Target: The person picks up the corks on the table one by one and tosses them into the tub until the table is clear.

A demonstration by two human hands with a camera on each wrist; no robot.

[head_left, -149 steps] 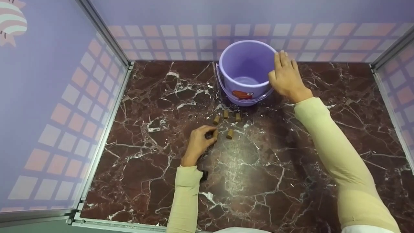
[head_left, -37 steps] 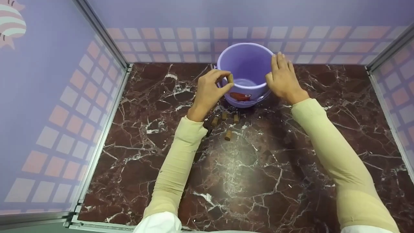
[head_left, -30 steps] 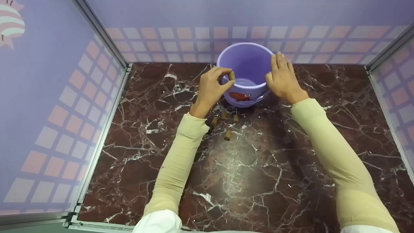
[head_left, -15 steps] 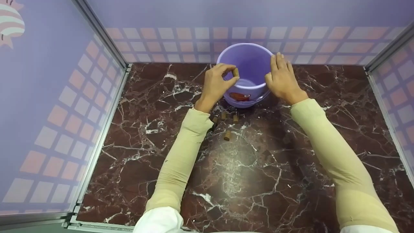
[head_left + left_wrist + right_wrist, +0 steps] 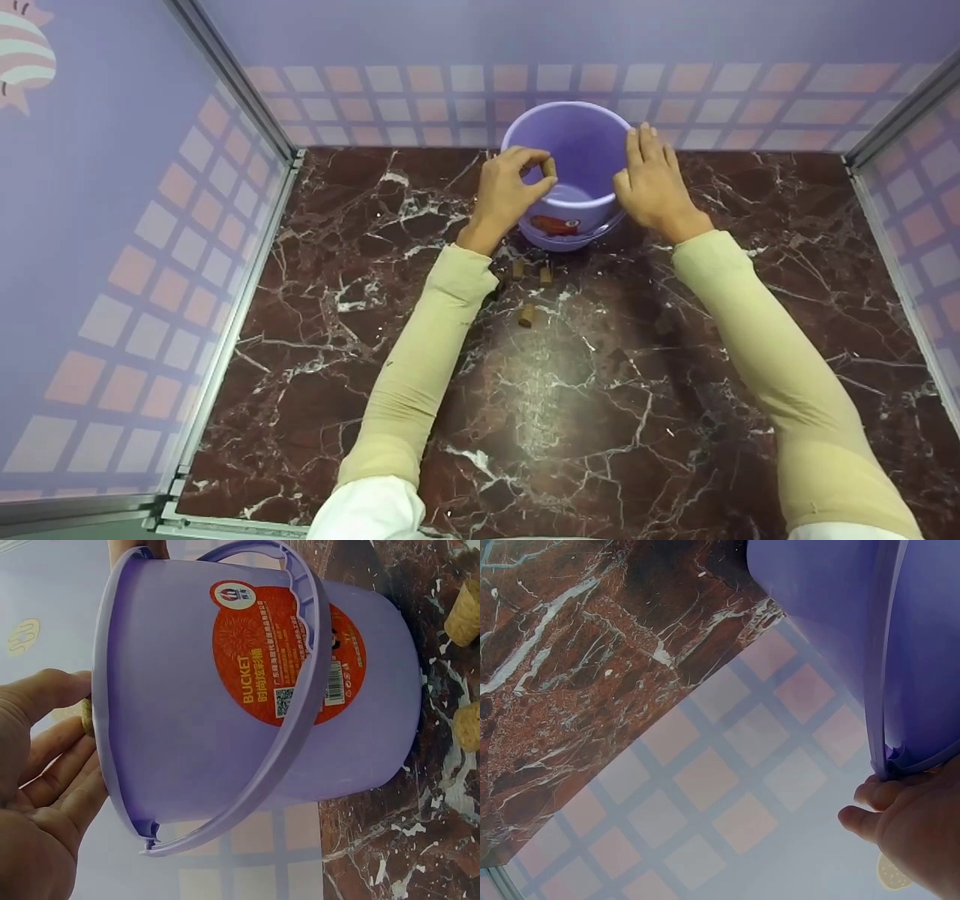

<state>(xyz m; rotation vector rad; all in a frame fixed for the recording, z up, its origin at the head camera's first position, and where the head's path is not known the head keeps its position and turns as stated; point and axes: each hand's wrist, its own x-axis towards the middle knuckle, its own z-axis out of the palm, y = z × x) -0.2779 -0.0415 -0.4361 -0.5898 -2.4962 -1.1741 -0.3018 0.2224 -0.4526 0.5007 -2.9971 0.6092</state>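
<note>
My left hand pinches a cork between thumb and fingertips at the near-left rim of a purple bucket. In the left wrist view, the rim partly covers that cork. The bucket stands upright, its handle hanging down in front over a red label. My right hand rests on the bucket's right rim, fingers straight. In the right wrist view its fingers touch the rim beside the handle joint. On the tabletop before the bucket stand corks, among them a near cork and two behind it.
A dark red marbled tabletop carries everything. Purple checked panels close it in at the back wall and both sides, with metal rails along the left edge. My left sleeve hides part of the table near the corks.
My left hand has risen from beside the corks on the table to the bucket, pinching a cork, then drifted slightly right over the rim. My right hand has stayed on the rim.
</note>
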